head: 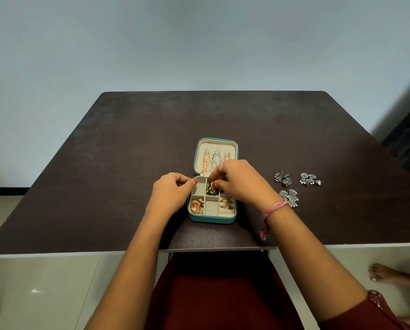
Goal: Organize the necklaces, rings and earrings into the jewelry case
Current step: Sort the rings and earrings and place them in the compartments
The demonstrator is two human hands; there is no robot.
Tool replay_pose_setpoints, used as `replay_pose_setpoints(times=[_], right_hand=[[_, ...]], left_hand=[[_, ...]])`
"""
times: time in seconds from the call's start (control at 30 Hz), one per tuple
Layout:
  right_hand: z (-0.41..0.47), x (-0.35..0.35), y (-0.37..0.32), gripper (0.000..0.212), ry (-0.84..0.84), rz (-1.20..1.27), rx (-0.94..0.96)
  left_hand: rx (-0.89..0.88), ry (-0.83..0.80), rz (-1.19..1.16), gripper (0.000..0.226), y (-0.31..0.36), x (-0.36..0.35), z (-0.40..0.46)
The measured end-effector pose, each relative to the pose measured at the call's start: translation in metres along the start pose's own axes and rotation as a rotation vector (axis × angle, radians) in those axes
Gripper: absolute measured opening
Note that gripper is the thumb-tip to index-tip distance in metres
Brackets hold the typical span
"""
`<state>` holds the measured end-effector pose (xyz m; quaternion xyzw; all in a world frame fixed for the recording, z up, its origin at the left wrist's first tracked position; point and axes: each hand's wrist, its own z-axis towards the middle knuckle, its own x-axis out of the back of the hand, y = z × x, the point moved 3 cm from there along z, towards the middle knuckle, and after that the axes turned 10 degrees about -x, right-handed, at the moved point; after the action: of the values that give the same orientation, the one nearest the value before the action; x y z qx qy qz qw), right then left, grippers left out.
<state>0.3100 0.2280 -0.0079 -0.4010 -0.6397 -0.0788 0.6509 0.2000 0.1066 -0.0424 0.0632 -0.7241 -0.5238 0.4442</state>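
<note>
Right hand (237, 182) down over the teal jewelry case (212, 219), fingertips pinched on a green-and-gold earring (210, 188) in the top middle compartment, just under the knuckles. Left hand (173, 194) curled on the case's left rim, thumb hooked over the wall, steadying. Beyond both hands, lid flat open with necklaces (214, 159) hung inside. Toward the wrists, gold earrings (197, 207) in the near-left cell, gold rings (226, 204) tucked in the roll slots under the right palm. Out past the right wrist, three silver earring pairs (296, 186) on the dark table (104, 163), untouched. Best handled by seating the piece flat inside its walls, easing the pinch straight up, keeping hooks clear of neighbours, holding the rim firm throughout. Silver pairs likely next, empty cells waiting.
</note>
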Motion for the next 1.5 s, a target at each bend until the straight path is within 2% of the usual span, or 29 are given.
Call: replay_pose_setpoints(times=[0.17, 0.3, 0.43, 0.53, 0.67, 0.8, 0.9, 1.07, 1.33, 1.5], right_hand=[[-0.005, 0.016, 0.015, 0.023, 0.081, 0.123, 0.005], [-0.016, 0.038, 0.046, 0.02, 0.186, 0.165, -0.024], [-0.029, 0.052, 0.085, 0.015, 0.223, 0.208, -0.101], [-0.04, 0.057, 0.112, 0.011, 0.228, 0.263, -0.176], [-0.052, 0.054, 0.145, 0.009, 0.226, 0.279, -0.26], [-0.058, 0.041, 0.164, 0.009, 0.142, 0.334, -0.288], [-0.061, 0.035, 0.168, 0.017, 0.11, 0.381, -0.239], [-0.061, 0.031, 0.167, 0.017, 0.141, 0.386, -0.197], [-0.059, 0.025, 0.169, 0.009, 0.209, 0.519, -0.23], [-0.062, 0.025, 0.154, 0.013, 0.2, 0.673, -0.154]], left_hand=[[-0.064, 0.077, 0.057, 0.011, 0.014, 0.007, 0.002], [-0.169, 0.127, 0.081, 0.009, 0.036, 0.004, 0.004], [-0.303, 0.152, 0.099, 0.009, 0.064, -0.011, 0.002], [-0.413, 0.112, 0.08, 0.007, 0.091, -0.034, -0.007], [-0.514, -0.052, 0.08, 0.015, 0.114, -0.079, -0.019], [-0.456, -0.253, 0.196, 0.03, 0.116, -0.123, -0.021], [-0.418, -0.348, 0.296, 0.037, 0.112, -0.146, -0.018], [-0.398, -0.325, 0.328, 0.034, 0.106, -0.16, -0.011], [-0.351, -0.234, 0.097, 0.016, 0.104, -0.152, -0.014], [-0.362, -0.174, -0.007, 0.013, 0.099, -0.134, -0.016]])
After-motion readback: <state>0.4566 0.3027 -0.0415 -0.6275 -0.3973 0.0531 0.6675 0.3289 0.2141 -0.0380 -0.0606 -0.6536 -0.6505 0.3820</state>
